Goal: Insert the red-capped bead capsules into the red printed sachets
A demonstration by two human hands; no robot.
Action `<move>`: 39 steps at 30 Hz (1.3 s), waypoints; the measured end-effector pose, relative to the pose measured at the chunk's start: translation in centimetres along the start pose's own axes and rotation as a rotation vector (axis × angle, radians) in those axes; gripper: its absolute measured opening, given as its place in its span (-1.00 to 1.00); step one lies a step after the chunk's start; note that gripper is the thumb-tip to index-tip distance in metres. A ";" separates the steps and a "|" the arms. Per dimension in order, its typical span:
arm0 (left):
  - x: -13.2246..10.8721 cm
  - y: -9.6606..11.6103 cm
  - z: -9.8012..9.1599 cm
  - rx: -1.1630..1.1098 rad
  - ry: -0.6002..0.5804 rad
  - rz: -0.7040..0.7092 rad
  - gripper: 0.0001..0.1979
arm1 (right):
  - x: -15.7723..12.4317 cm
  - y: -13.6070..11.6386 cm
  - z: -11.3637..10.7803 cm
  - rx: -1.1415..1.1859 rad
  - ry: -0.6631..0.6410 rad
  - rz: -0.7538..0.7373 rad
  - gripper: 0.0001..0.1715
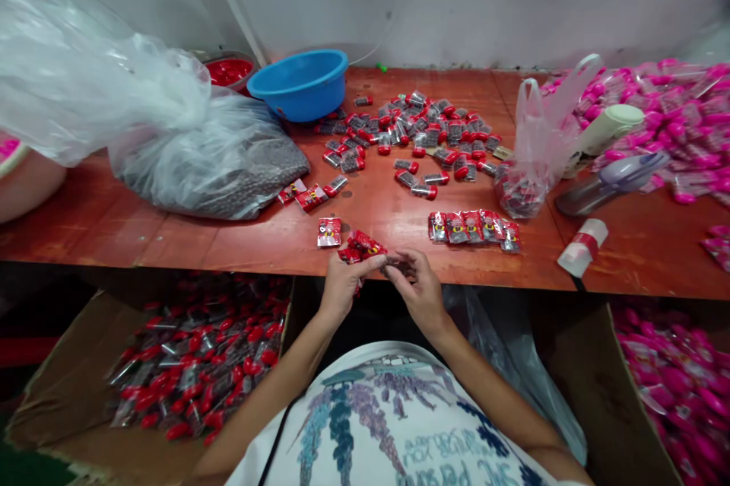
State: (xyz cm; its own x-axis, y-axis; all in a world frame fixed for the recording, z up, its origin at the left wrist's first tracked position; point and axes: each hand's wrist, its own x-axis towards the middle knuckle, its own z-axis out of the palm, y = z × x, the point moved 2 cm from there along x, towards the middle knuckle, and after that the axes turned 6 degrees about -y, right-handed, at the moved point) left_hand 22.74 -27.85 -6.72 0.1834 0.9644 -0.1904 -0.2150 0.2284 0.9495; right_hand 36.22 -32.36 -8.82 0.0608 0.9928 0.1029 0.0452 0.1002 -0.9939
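Note:
At the table's front edge, my left hand (341, 284) is closed on small red printed packets (366, 244). My right hand (419, 290) meets it from the right, its fingers pinched on the dark, see-through end of a packet; the exact grip is partly hidden. Just beyond my left hand lies a single flat red packet (329, 232). A row of several red packets (472, 227) lies to the right of my hands. Farther back is a loose pile of small clear containers with red caps and dark contents (422, 125).
A clear bag of dark pellets (228, 159) and a blue basin (302, 83) stand left. Right are a small plastic bag (528, 159), a spray bottle (610, 182), a paper roll (583, 246) and pink packets (673, 113). Below the table, a cardboard box (62, 402) holds red-capped containers.

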 end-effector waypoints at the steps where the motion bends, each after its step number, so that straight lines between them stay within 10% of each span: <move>1: 0.0 0.0 0.0 0.010 0.016 0.013 -0.78 | -0.1 0.0 0.1 -0.059 0.015 -0.021 -0.68; 10: -0.2 -0.5 -0.1 -0.052 -0.021 -0.086 -0.74 | 1.0 0.5 0.1 0.315 -0.044 0.176 -0.62; 22: 0.2 -0.8 -0.1 -0.024 0.052 -0.104 -0.71 | 1.2 -0.3 -0.6 -0.180 -0.042 -0.076 -0.57; 28: 0.4 -0.7 0.1 -0.066 0.036 -0.132 -0.71 | 1.4 0.3 -1.0 -0.028 -0.209 -0.042 -0.54; 39: 0.7 -3.0 1.3 -0.071 -0.036 -0.256 -0.72 | 2.0 3.0 -2.2 0.114 -0.063 0.087 -0.63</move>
State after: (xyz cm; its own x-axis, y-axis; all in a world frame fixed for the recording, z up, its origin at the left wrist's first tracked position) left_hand 24.74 -28.04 -9.36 0.2741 0.8690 -0.4120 -0.2236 0.4743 0.8515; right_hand 38.69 -30.25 -11.53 -0.0035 0.9999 0.0166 -0.0710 0.0164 -0.9973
